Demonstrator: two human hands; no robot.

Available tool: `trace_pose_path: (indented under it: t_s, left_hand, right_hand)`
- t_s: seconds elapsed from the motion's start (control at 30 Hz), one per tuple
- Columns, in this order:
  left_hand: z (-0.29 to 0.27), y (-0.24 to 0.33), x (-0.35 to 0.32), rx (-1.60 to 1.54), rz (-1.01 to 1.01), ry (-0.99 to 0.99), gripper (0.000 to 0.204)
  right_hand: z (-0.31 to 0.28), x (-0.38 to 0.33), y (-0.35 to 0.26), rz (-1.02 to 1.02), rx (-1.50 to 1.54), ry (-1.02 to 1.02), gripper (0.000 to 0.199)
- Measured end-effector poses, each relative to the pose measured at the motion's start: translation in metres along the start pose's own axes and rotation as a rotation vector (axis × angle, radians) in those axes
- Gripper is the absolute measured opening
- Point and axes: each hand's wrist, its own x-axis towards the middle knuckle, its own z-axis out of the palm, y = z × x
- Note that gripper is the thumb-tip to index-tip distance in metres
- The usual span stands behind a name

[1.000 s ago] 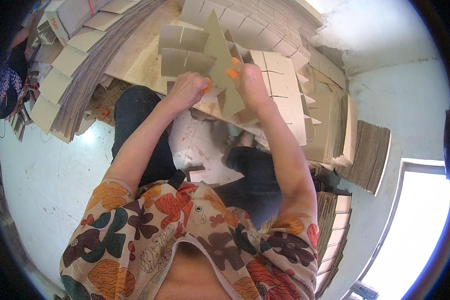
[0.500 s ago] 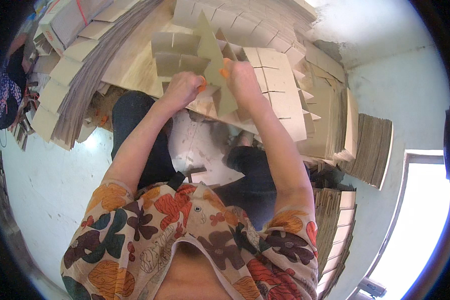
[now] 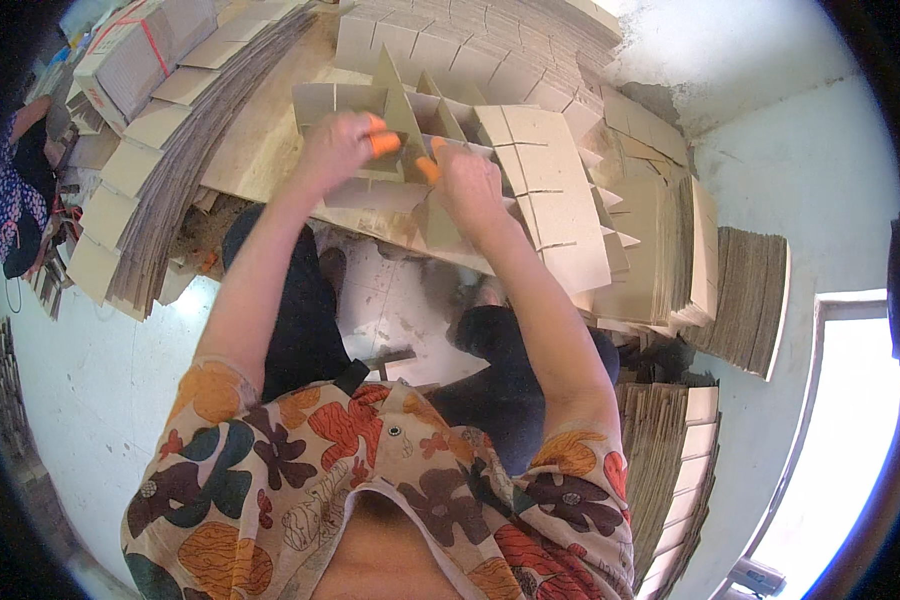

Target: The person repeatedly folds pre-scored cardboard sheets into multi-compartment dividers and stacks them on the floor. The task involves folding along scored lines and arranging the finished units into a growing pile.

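Observation:
My left hand [image 3: 338, 150], orange covers on its fingertips, is slightly blurred over the left cells of a cardboard divider grid [image 3: 370, 190]. Its fingers point right with a small gap, and no item shows in them. My right hand [image 3: 467, 182], also with orange fingertip covers, is at an upright slotted cardboard strip [image 3: 398, 108] running away from me through the grid. Its thumb and finger appear closed on the strip's near part; the exact contact is partly hidden. Crossing strips stand in the grid. Right of it lies a flat stack of slotted cardboard pieces [image 3: 540, 190].
The grid stands on a wooden board [image 3: 260, 140] in front of me. A long fanned row of cardboard [image 3: 185, 150] lines the left, beside a strapped carton [image 3: 145, 60]. More cardboard stacks [image 3: 460, 45] fill the back, and others [image 3: 740, 290] lean by the right wall.
The upright strip sits lower in the grid than before. My left hand has come off it, moving up and left. My right hand has moved slightly down and left.

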Motion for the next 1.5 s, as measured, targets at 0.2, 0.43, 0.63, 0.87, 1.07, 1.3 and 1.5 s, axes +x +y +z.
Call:
trace_pose_path:
  t_s: [0.2,0.43,0.63,0.87,1.07,1.3,1.5]
  left_hand:
    - [-0.002,-0.07,0.068,0.37,0.169,0.105,0.008]
    - [0.005,-0.085,0.068,0.379,-0.16,-0.223,0.005]
    - [0.008,-0.084,0.065,0.298,-0.122,-0.215,0.014]
    - [0.008,-0.061,0.056,0.386,0.141,-0.213,0.051]
    - [0.005,-0.05,0.055,0.232,-0.071,-0.241,0.051]
    - [-0.015,-0.027,0.02,0.325,0.058,-0.063,0.041]
    - [-0.04,-0.031,-0.034,0.202,0.058,0.218,0.033]
  right_hand:
    - [0.018,0.006,0.008,-0.107,0.036,0.049,0.015]
    - [0.009,0.01,0.005,-0.193,0.04,0.047,0.013]
    - [0.015,0.023,0.005,-0.131,0.003,-0.113,0.014]
    - [-0.046,-0.029,0.073,0.08,-0.22,0.338,0.042]
    - [-0.065,-0.093,0.15,0.591,-0.238,-0.035,0.079]
    - [-0.075,-0.11,0.199,0.807,0.508,0.127,0.041]
    - [-0.108,-0.121,0.191,0.766,0.808,0.428,0.024]
